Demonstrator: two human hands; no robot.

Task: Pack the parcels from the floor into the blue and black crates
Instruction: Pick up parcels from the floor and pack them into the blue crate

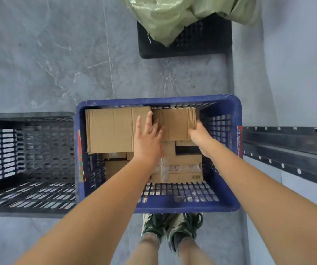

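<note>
A: Where is the small brown cardboard parcel (174, 124)?

B: Inside the blue plastic crate (224, 206), at twelve o'clock. The right hand (198, 131) is gripping its edge; the left hand (148, 135) is resting spread, steadying. Probably light, stiff; hold opposite edges.

Crates: three in total. One blue crate (158, 155) sits at the centre; one black crate (27, 161) stands at 9 o'clock from it; a second black crate (184, 38) lies at 12 o'clock.

Cardboard parcels in the blue crate: two on the top layer, a large parcel (113, 129) and, at 3 o'clock from it, a smaller parcel (174, 124). Further parcels lie beneath; their exact number cannot be determined.

Green woven sack (188, 14): one, at 12 o'clock.

Hands: two, left hand (147, 136) and right hand (198, 132).

Shoes (171, 228): two, at 6 o'clock.

Perforated metal rails (287, 148): two, at 3 o'clock.
</note>
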